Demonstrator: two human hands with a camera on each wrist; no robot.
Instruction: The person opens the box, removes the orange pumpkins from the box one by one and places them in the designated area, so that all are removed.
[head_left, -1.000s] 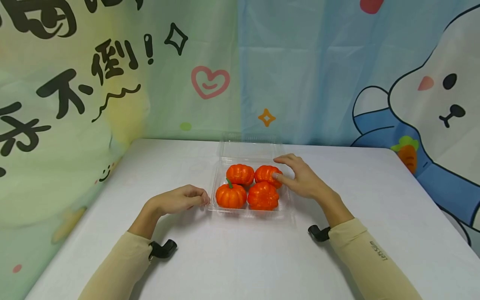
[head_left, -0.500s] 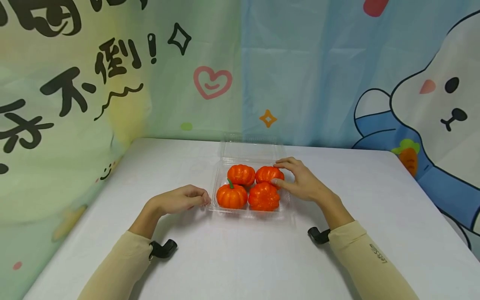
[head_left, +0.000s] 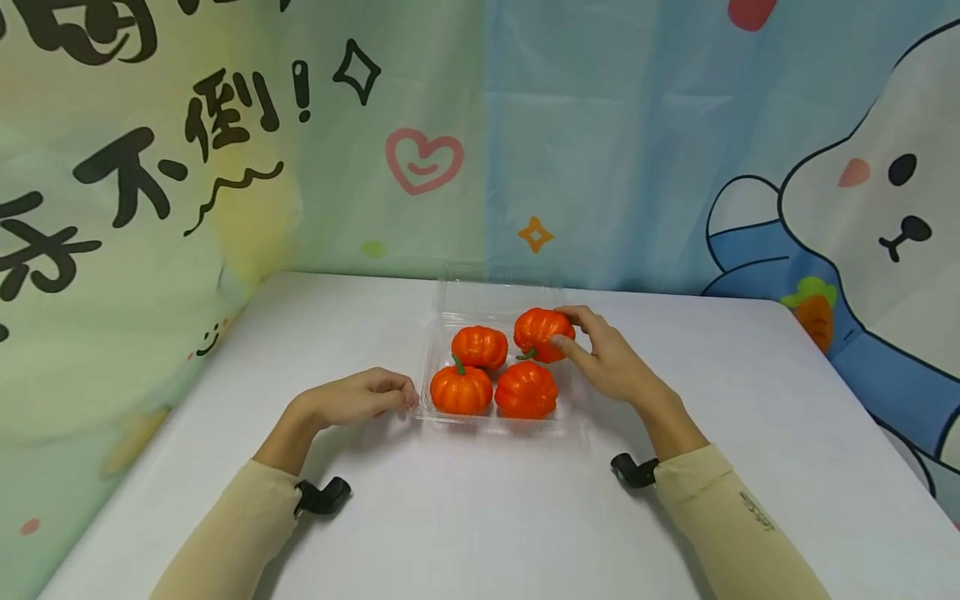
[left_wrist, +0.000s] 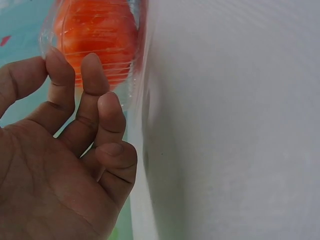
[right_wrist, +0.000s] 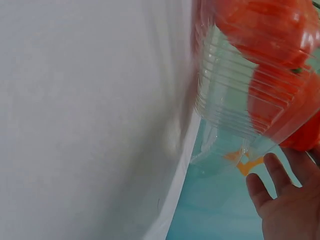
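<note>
A clear plastic clamshell box (head_left: 427, 367) sits on the table with its lid folded back. Three small orange pumpkins rest inside: one at the back left (head_left: 480, 347), one with an upright green stem at the front left (head_left: 461, 390) and one at the front right (head_left: 527, 390). My right hand (head_left: 603, 354) grips another pumpkin (head_left: 542, 333) between thumb and fingers, raised at the box's back right, its green stem tipped toward the front left. My left hand (head_left: 367, 397) pinches the box's left rim with thumb and index finger; in the left wrist view its other fingers (left_wrist: 94, 75) are bent beside the wall.
The white-covered table (head_left: 495, 508) reaches back to a printed cloth backdrop (head_left: 600, 150). The open lid (head_left: 495, 296) lies behind the box, toward the backdrop. A black camera mount (head_left: 324, 497) sits on the left wrist, another mount (head_left: 634, 471) on the right.
The back-right pumpkin has come up and away from the others in my right hand, and its stem now shows. My left hand stays at the box's rim.
</note>
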